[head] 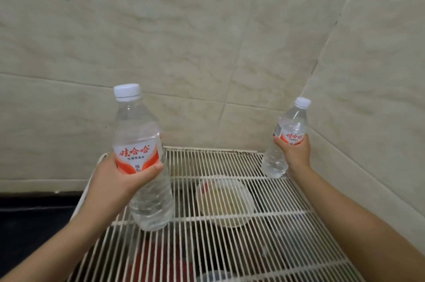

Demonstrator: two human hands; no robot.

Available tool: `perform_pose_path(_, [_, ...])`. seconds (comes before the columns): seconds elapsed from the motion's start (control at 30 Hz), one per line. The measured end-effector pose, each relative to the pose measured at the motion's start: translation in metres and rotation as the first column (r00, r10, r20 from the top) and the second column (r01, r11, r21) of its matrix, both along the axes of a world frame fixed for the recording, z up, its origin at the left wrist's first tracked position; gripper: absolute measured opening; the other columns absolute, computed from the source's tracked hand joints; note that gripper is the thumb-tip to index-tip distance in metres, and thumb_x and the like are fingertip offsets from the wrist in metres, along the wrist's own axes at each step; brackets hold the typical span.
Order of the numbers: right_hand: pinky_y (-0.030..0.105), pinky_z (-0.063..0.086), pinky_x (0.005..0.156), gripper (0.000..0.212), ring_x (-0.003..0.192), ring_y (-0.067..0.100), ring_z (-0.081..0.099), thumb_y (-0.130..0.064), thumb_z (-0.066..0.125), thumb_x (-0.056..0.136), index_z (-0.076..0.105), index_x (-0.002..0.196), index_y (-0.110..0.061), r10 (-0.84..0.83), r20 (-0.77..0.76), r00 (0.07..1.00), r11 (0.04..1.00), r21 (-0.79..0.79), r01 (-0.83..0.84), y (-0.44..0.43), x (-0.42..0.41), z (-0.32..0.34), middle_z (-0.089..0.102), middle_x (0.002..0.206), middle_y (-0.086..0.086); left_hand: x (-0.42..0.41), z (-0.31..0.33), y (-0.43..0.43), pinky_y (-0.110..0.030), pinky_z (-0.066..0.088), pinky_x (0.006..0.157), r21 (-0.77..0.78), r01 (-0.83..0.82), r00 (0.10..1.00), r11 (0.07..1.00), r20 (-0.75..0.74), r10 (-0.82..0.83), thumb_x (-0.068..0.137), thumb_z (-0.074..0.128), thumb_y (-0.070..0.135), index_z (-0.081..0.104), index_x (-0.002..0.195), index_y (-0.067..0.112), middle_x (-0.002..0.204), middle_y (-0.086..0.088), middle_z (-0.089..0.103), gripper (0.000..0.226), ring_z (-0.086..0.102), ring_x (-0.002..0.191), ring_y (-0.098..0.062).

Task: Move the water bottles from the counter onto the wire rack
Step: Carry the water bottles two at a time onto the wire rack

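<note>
I hold two clear water bottles with white caps and red-and-white labels over a white wire rack (271, 224). My left hand (115, 180) grips the near bottle (140, 143) around its label; its base hangs at the rack's left side, whether touching I cannot tell. My right hand (295, 151) grips the far bottle (287, 136) at its label, tilted slightly, with its base at the rack's back right corner by the wall.
Beige tiled walls (207, 51) close in behind and on the right of the rack. Under the wires sits a round pale bowl (226, 201) and some red and dark items. A dark counter (34, 224) lies to the left.
</note>
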State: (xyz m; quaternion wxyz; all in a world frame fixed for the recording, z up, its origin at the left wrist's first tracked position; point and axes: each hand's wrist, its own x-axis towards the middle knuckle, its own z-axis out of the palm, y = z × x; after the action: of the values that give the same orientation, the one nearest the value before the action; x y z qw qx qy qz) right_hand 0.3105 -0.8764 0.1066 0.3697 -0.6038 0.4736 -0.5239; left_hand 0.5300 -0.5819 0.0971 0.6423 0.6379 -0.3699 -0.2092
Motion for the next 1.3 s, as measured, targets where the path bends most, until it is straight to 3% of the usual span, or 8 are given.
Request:
perform_pose_path(0.27, [0.045,0.051,0.09,0.05,0.086,0.02,0.059,-0.012,0.08,0.063,0.048,0.1,-0.025,0.005,0.03,1.0,1.0,0.029,-0.006,-0.043,0.019,0.0,0.059,0.084,-0.008,-0.011,0.01,-0.026,-0.024,0.052,0.062,0.053,-0.063,0.997,0.997,0.047,0.06,0.031,0.07,0.059,0.061,0.082,0.032,0.085,0.015,0.071,0.058,0.069,0.074,-0.008])
perform_pose_path(0.33, [0.044,0.051,0.09,0.052,0.088,0.021,0.061,-0.007,0.079,0.064,0.051,0.106,-0.019,0.061,0.059,0.996,0.997,0.039,-0.064,-0.048,0.016,-0.002,0.062,0.09,-0.003,-0.018,0.015,-0.036,-0.022,0.051,0.062,0.056,-0.057,0.996,0.997,0.066,0.053,0.031,0.081,0.054,0.061,0.085,0.03,0.08,0.001,0.073,0.062,0.068,0.076,-0.01])
perform_pose_path(0.5, [0.039,0.048,0.091,0.069,0.096,0.022,0.058,0.006,0.073,0.067,0.039,0.125,-0.008,0.247,-0.008,0.969,0.967,0.058,-0.246,-0.042,0.001,0.006,0.057,0.11,0.008,-0.033,0.018,-0.072,-0.037,0.056,0.075,0.033,-0.048,0.995,0.998,0.094,0.045,0.044,0.081,0.051,0.063,0.094,0.026,0.09,0.003,0.071,0.058,0.067,0.084,-0.015])
perform_pose_path(0.63, [0.04,0.048,0.087,0.034,0.094,0.022,0.056,-0.003,0.074,0.07,0.05,0.09,-0.016,0.143,-0.071,0.987,0.985,0.103,-0.136,-0.001,-0.011,0.007,0.057,0.103,0.008,-0.04,0.014,-0.115,-0.04,0.057,0.078,0.064,-0.015,0.993,0.998,0.116,0.008,0.046,0.077,0.057,0.059,0.107,0.022,0.097,0.002,0.069,0.072,0.067,0.088,-0.017])
perform_pose_path(0.73, [0.046,0.044,0.099,0.051,0.11,0.028,0.055,-0.025,0.068,0.079,0.044,0.122,-0.011,0.126,-0.146,0.981,0.96,0.266,-0.084,0.044,-0.028,-0.009,0.055,0.124,0.012,-0.055,0.014,-0.156,-0.04,0.056,0.08,0.064,0.016,0.993,0.998,0.116,-0.024,0.048,0.076,0.055,0.056,0.111,0.02,0.102,0.001,0.068,0.075,0.065,0.091,-0.018])
perform_pose_path(0.83, [0.039,0.035,0.105,0.059,0.129,0.024,0.041,-0.017,0.058,0.087,0.03,0.138,-0.017,0.2,-0.086,0.976,0.926,0.343,-0.159,0.08,-0.037,-0.031,0.04,0.142,0.009,-0.079,0.018,-0.199,-0.041,0.054,0.083,0.094,-0.001,0.991,0.996,0.133,-0.012,0.056,0.079,0.045,0.053,0.111,0.017,0.102,-0.001,0.065,0.067,0.063,0.092,-0.019])
perform_pose_path(1.13, [0.026,0.041,0.093,0.046,0.117,0.017,0.049,-0.018,0.056,0.086,0.042,0.131,-0.018,0.1,-0.254,0.962,0.97,0.242,-0.037,0.075,-0.065,-0.042,0.051,0.132,0.004,-0.114,0.005,-0.262,-0.037,0.05,0.082,0.136,0.003,0.983,0.991,0.183,-0.028,0.062,0.079,0.037,0.048,0.113,0.012,0.114,-0.008,0.063,0.065,0.061,0.1,-0.025])
perform_pose_path(1.3, [0.033,0.028,0.11,0.051,0.132,0.016,0.035,-0.035,0.052,0.088,0.035,0.135,-0.025,0.107,-0.587,0.802,0.993,0.099,-0.061,0.075,-0.059,-0.05,0.04,0.142,-0.003,-0.116,0.002,-0.277,-0.035,0.048,0.083,0.132,0.003,0.993,0.991,0.113,-0.018,0.065,0.078,0.033,0.046,0.117,0.01,0.118,-0.01,0.061,0.066,0.06,0.104,-0.026])
